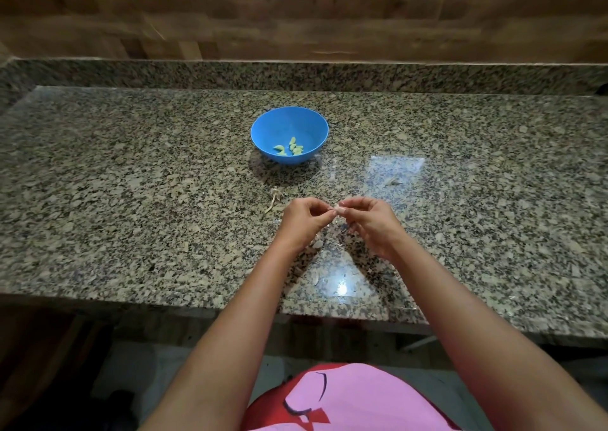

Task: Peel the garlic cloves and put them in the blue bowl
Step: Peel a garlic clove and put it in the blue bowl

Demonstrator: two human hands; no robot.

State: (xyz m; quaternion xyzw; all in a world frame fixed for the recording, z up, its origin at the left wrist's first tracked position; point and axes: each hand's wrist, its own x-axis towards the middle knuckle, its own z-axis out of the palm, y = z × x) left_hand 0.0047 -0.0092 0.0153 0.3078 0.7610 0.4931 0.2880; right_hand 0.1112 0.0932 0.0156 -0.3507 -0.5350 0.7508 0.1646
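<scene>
A blue bowl (289,124) stands on the granite counter (131,183), with several peeled garlic cloves (291,147) lying in its bottom. Nearer to me, my left hand (304,221) and my right hand (368,221) meet above the counter. Between their fingertips they pinch one small pale garlic clove (336,209), mostly hidden by the fingers. Both hands are about a hand's length in front of the bowl.
A dry garlic stem with roots (275,198) lies left of the hands. Scraps of garlic skin (317,243) are scattered on the counter under and near the hands, one more (393,181) to the right. A wood-pattern wall (296,19) backs the counter.
</scene>
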